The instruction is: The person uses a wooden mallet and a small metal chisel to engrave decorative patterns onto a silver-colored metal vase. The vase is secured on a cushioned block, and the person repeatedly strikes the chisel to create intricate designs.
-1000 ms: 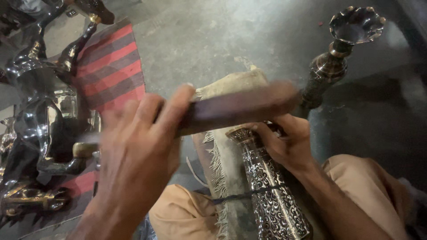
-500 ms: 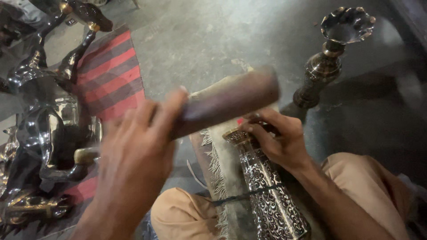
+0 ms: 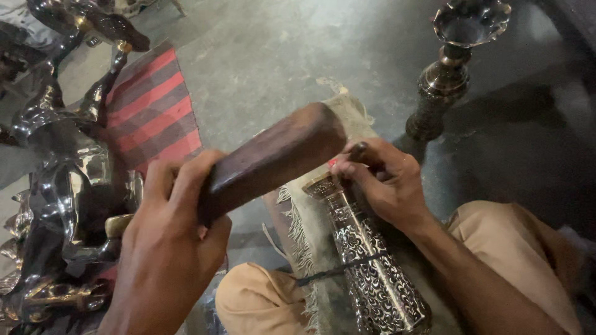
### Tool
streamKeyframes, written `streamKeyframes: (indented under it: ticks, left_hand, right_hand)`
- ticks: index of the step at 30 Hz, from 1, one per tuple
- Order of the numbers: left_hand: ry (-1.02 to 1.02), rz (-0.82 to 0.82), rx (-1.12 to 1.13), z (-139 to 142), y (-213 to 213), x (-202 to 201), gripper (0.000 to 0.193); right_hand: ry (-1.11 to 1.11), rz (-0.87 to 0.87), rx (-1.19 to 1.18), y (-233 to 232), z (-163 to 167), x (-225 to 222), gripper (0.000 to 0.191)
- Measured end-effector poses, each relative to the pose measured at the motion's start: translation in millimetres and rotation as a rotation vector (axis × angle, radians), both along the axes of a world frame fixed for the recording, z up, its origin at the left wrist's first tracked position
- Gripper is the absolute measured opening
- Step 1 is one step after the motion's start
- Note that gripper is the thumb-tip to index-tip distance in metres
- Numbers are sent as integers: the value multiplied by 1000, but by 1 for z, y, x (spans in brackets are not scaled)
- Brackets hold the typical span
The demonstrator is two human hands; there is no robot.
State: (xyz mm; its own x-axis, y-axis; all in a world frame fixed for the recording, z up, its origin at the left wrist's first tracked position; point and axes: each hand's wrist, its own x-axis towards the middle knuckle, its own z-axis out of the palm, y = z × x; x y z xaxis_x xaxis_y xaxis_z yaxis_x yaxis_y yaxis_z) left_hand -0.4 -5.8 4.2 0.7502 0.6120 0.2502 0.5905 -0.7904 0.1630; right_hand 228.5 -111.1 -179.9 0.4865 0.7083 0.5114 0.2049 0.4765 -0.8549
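Left hand (image 3: 167, 248) raises wooden block (image 3: 273, 160); right hand (image 3: 385, 183) steadies engraved vase (image 3: 372, 273).

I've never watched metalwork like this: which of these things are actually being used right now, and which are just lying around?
In use:
left hand gripping wooden mallet
right hand steadying engraved metal vase
fringed cloth under the vase

Lying about:
metal horse figures
striped mat
standing goblet-shaped vase

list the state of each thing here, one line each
left hand: closed in a grip on the wooden mallet
wooden mallet: raised, tilted above the vase
right hand: pinching a small dark tool at the vase's rim
engraved metal vase: lying on its side across the lap, on a fringed cloth
goblet-shaped stand: upright on the floor, untouched
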Motion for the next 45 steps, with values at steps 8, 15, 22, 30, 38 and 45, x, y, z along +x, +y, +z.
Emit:
streamKeyframes:
  ticks: [8,15,22,30,38,45]
  left_hand:
    - [83,-126,114,5,6,13,61]
    - [222,-144,194,23,4,31,79]
    - [377,-188,726,32,-3,44,60]
    - [441,-48,567,26,-1,33,59]
    - [247,-139,271,28,-2,36,80]
    - [285,-209,507,31,-1,42,62]
  right_hand:
    - [-115,-66,41,0,-3,0,24]
    - [-194,-95,88,2,-8,1,20]
    - [-278,-151,62,-1,-12,1,22]
    - [-44,-61,61,6,-8,-1,14]
    - [-108,-124,15,3,-6,-3,16]
    - [-137,-131,87,3,-10,-4,22]
